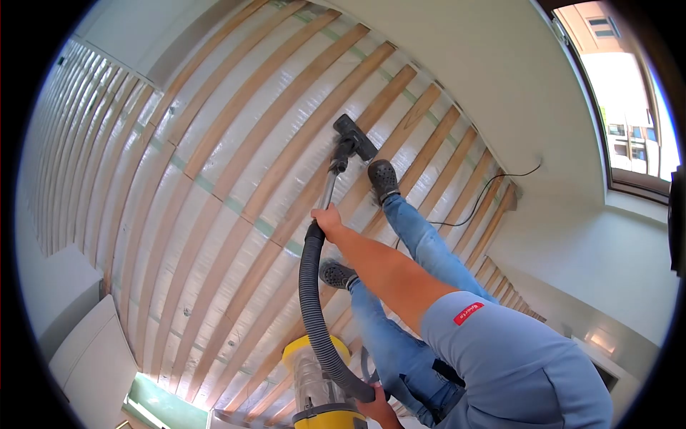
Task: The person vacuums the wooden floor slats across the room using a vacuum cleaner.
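Note:
My right hand [329, 220] is wrapped round the vacuum cleaner's metal tube [330, 187], just above where the ribbed grey hose [311, 293] joins it. At the tube's far end, the black floor nozzle [354, 138] rests on the wooden battens [286, 157], in front of my shoe [384, 179]. Lower down, my left hand [379, 411] is closed on the hose's other end, partly cut off by the frame's bottom edge. Close to it stands the vacuum cleaner [314, 375], with yellow parts and a clear-looking middle section.
Long parallel battens cross the floor over shiny plastic sheeting [207, 222] with green tape strips. My other shoe [337, 274] is among them. A black cable [486, 189] runs along the right side. A window [632, 107] is set in the sloping wall.

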A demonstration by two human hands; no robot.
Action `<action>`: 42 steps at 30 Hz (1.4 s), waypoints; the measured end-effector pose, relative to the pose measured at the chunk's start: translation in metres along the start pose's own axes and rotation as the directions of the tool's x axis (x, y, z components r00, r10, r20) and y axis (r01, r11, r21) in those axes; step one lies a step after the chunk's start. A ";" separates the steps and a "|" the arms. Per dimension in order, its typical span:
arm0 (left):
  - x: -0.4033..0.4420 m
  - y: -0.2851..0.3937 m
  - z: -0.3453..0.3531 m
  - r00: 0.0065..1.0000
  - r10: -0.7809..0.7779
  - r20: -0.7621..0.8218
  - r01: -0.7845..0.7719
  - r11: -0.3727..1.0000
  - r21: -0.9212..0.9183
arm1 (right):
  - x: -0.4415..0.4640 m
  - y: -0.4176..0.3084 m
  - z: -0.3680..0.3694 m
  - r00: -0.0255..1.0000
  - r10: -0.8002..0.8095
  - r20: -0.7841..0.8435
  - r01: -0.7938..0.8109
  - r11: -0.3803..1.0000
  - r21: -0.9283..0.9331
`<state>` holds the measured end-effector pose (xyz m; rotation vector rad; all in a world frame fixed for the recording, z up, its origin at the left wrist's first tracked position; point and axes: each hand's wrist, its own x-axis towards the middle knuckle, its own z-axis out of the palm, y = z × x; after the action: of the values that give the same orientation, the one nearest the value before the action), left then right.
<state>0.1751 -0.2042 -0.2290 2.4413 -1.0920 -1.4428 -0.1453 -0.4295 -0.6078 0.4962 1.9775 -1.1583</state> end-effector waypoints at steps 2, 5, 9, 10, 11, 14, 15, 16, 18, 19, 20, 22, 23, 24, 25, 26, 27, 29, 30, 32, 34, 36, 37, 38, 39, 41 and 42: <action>0.008 0.023 0.022 0.999 0.043 0.026 -0.045 0.993 0.108 | 0.041 -0.036 -0.035 1.000 0.020 0.023 -0.022 0.998 0.067; 0.007 0.090 0.074 0.996 0.072 0.043 -0.079 0.982 0.174 | 0.108 -0.083 -0.079 0.999 -0.002 0.034 -0.005 0.979 0.204; -0.011 0.179 0.166 0.998 0.017 0.055 -0.023 0.995 0.099 | 0.218 -0.131 -0.133 0.998 0.053 -0.035 -0.047 0.989 0.140; -0.011 0.176 0.191 0.993 0.072 0.096 -0.080 0.993 0.083 | 0.239 -0.150 -0.151 0.996 0.073 -0.040 -0.069 0.992 0.109; -0.015 0.180 0.210 0.983 0.126 0.137 -0.136 0.988 0.067 | 0.256 -0.168 -0.170 0.994 0.097 -0.047 -0.093 0.992 0.080; -0.031 0.220 0.273 0.965 0.146 0.219 -0.183 0.971 0.157 | 0.294 -0.232 -0.228 0.997 0.074 -0.016 -0.073 0.997 0.012; -0.035 0.228 0.288 0.947 0.159 0.279 -0.217 0.958 0.187 | 0.352 -0.209 -0.251 0.999 -0.026 0.022 0.026 1.000 0.001; -0.039 0.235 0.300 0.944 0.128 0.304 -0.207 0.948 0.242 | 0.348 -0.244 -0.272 0.998 0.037 0.057 -0.042 0.995 0.087; -0.049 0.266 0.321 0.933 0.155 0.325 -0.260 0.915 0.308 | 0.346 -0.307 -0.316 0.984 0.148 0.101 -0.159 0.982 0.103; -0.052 0.281 0.331 0.912 0.191 0.363 -0.325 0.877 0.355 | 0.359 -0.314 -0.336 0.977 0.141 0.163 -0.141 0.990 -0.011; -0.056 0.292 0.338 0.908 0.167 0.383 -0.324 0.861 0.392 | 0.358 -0.319 -0.348 0.980 0.142 0.139 -0.131 0.988 -0.082; -0.066 0.302 0.350 0.913 0.161 0.375 -0.315 0.862 0.396 | 0.355 -0.315 -0.371 0.984 0.141 0.107 -0.124 0.981 -0.148; -0.067 0.306 0.352 0.917 0.166 0.364 -0.312 0.865 0.393 | 0.352 -0.304 -0.376 0.989 0.096 0.111 -0.082 0.990 -0.119; -0.067 0.304 0.349 0.913 0.175 0.370 -0.324 0.860 0.395 | 0.349 -0.295 -0.379 0.992 0.049 0.116 -0.039 0.995 -0.088; -0.068 0.296 0.345 0.924 0.142 0.356 -0.294 0.859 0.420 | 0.335 -0.303 -0.377 0.992 0.045 0.117 -0.036 0.996 -0.081; -0.068 0.288 0.342 0.934 0.109 0.340 -0.262 0.857 0.443 | 0.321 -0.310 -0.371 0.989 0.079 0.125 -0.071 0.996 -0.062; -0.067 0.280 0.338 0.932 0.112 0.345 -0.269 0.852 0.449 | 0.308 -0.313 -0.368 0.985 0.118 0.127 -0.114 0.993 -0.038; -0.065 0.268 0.329 0.937 0.091 0.337 -0.223 0.900 0.375 | 0.305 -0.300 -0.366 0.989 0.087 0.117 -0.069 0.987 -0.145; -0.066 0.269 0.325 0.917 0.080 0.390 -0.224 0.914 0.339 | 0.305 -0.293 -0.364 0.991 0.049 0.122 -0.016 0.965 -0.263; -0.071 0.274 0.322 0.920 0.101 0.380 -0.205 0.948 0.243 | 0.296 -0.272 -0.360 0.987 0.040 0.154 0.011 0.949 -0.316; -0.079 0.286 0.324 0.931 0.045 0.362 -0.082 0.993 0.087 | 0.274 -0.267 -0.355 0.974 0.070 0.217 0.009 0.939 -0.343; -0.082 0.280 0.319 0.921 0.076 0.383 -0.097 0.995 0.036 | 0.236 -0.257 -0.345 0.967 0.040 0.250 0.047 0.942 -0.331; -0.082 0.275 0.315 0.914 0.108 0.391 -0.110 0.994 -0.018 | 0.224 -0.245 -0.339 0.966 0.005 0.259 0.085 0.938 -0.336; -0.082 0.273 0.312 0.915 0.111 0.388 -0.113 0.993 -0.019 | 0.212 -0.234 -0.333 0.963 -0.030 0.267 0.123 0.932 -0.340; -0.082 0.270 0.307 0.918 0.117 0.378 -0.126 0.992 -0.002 | 0.205 -0.225 -0.327 0.961 -0.029 0.275 0.122 0.937 -0.327; -0.084 0.264 0.297 0.922 0.122 0.369 -0.138 0.990 0.018 | 0.194 -0.207 -0.321 0.959 -0.026 0.282 0.118 0.943 -0.313; -0.086 0.261 0.293 0.932 0.104 0.348 -0.103 0.994 -0.021 | 0.189 -0.203 -0.320 0.956 -0.044 0.291 0.142 0.935 -0.326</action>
<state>-0.2214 -0.2675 -0.2162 2.1364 -1.2564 -1.8878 -0.5328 -0.2675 -0.5510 0.0509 1.9125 -0.8560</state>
